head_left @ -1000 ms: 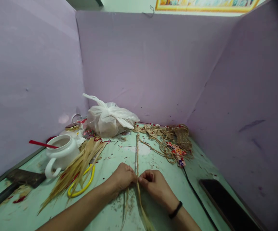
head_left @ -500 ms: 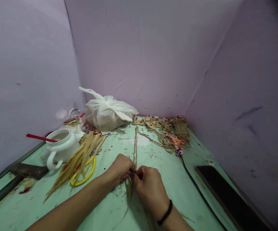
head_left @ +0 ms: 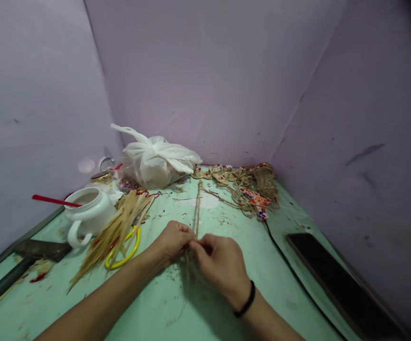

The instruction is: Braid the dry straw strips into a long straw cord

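A thin braided straw cord [head_left: 198, 203] runs away from me across the pale green table [head_left: 226, 303], toward the back wall. My left hand [head_left: 172, 240] and my right hand [head_left: 220, 265] meet at its near end, both with fingers pinched on the loose straw fibres [head_left: 188, 265] that hang below them. A black band sits on my right wrist. The fingertips are partly hidden by each other.
To the left lie a bundle of straw strips [head_left: 118, 232] over yellow-handled scissors [head_left: 125, 248], a white jug [head_left: 87, 215] with a red stick, and a dark blade tool [head_left: 20, 263]. A tied white plastic bag [head_left: 157, 161] and braided pieces [head_left: 250, 187] sit at the back. A black phone [head_left: 336, 282] and cable [head_left: 290, 270] lie right.
The view has tilted down and the hands sit a little farther from me. My right hand has turned over the left at the cord's end, and the loose fibres are more covered.
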Motion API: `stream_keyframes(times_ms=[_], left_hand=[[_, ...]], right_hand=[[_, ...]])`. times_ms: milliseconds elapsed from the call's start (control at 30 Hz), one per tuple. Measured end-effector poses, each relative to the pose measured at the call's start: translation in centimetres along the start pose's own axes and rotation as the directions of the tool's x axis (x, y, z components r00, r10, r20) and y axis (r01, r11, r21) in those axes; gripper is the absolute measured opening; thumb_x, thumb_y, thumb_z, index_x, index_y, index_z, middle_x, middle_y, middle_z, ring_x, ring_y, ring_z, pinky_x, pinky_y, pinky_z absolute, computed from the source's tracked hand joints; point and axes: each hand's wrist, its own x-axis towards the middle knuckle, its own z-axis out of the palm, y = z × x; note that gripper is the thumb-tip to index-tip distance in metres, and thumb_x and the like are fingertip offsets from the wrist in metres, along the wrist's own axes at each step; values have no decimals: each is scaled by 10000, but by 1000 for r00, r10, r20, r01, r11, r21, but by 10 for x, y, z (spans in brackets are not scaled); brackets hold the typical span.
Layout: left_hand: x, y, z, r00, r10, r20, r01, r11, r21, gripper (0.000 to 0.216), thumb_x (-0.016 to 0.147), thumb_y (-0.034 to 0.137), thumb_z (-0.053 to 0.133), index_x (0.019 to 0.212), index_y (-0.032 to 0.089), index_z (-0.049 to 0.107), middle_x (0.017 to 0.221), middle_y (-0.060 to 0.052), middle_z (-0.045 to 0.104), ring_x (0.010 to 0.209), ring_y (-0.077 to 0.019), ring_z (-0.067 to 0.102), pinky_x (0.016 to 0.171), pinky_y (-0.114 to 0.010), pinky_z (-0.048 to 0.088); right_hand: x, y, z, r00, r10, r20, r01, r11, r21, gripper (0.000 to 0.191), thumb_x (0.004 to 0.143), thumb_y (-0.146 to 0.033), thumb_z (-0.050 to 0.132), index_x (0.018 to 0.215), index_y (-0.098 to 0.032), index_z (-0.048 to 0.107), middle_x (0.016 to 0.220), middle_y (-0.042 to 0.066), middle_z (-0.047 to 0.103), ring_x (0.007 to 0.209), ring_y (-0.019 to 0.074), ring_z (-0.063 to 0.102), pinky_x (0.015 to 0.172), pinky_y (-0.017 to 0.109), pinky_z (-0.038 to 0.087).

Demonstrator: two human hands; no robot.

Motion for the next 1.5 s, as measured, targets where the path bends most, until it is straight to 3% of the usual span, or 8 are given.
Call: stream_keyframes(times_ms=[100,267,500,767,1000,1233,1333,1500], left_hand=[[-2,4,-2,998,13,54,-13,1000,12,83,474,205,521,465,140,471,295,82,316,276,-17,197,332,-178,97],[-5,5,-2,995,18,96,-25,998,62,94,495,216,512,483,125,493,321,71,336,299,-15,198,353,-183,105],[2,0,-9,993,72,90,-93,961,262,89,525,213,496,474,142,479,345,66,334,337,-40,230,367,-199,137],[-18,11,-9,956,293,1,-190,617,763,187,620,255,470,517,139,574,472,-4,487,482,-100,405,471,-210,238],[-44,-3,19,919,392,45,-204,374,905,252,722,243,404,743,145,635,670,-108,603,568,-156,489,525,-246,240],[-26,19,-6,912,342,-226,-155,799,582,239,674,325,477,677,137,625,557,-32,577,460,-102,460,466,-210,296],[-17,18,-9,1000,-19,1,18,963,270,195,618,282,491,640,117,593,419,6,494,315,-77,367,353,-200,241],[-12,11,-1,997,-71,20,66,974,215,111,550,199,491,462,131,489,347,27,427,274,-64,333,306,-187,207]], right_hand=[[17,8,-6,985,172,-1,-157,903,399,235,717,-329,474,669,-141,607,654,59,637,602,134,548,554,233,372],[24,10,2,857,188,480,-511,426,746,138,604,-266,556,610,-134,515,519,1,538,466,86,479,490,223,382],[23,14,17,900,260,349,-434,603,670,172,577,-232,560,473,-127,472,364,-66,353,355,23,247,384,202,134],[22,13,18,877,289,383,-478,450,754,115,522,-193,578,507,-124,487,428,-25,479,359,19,283,385,193,156],[21,11,13,853,294,431,-518,376,769,87,524,-172,582,532,-123,510,357,-73,384,340,22,265,375,192,143],[23,13,4,832,155,533,-553,319,770,101,515,-165,614,550,-114,534,372,-75,401,338,12,240,384,187,152],[24,15,6,841,107,530,-533,328,780,122,505,-184,619,561,-110,541,423,-38,477,370,29,337,402,184,206],[25,20,15,901,105,422,-401,573,714,81,535,-181,575,573,-118,543,523,11,561,462,69,437,455,194,285]])
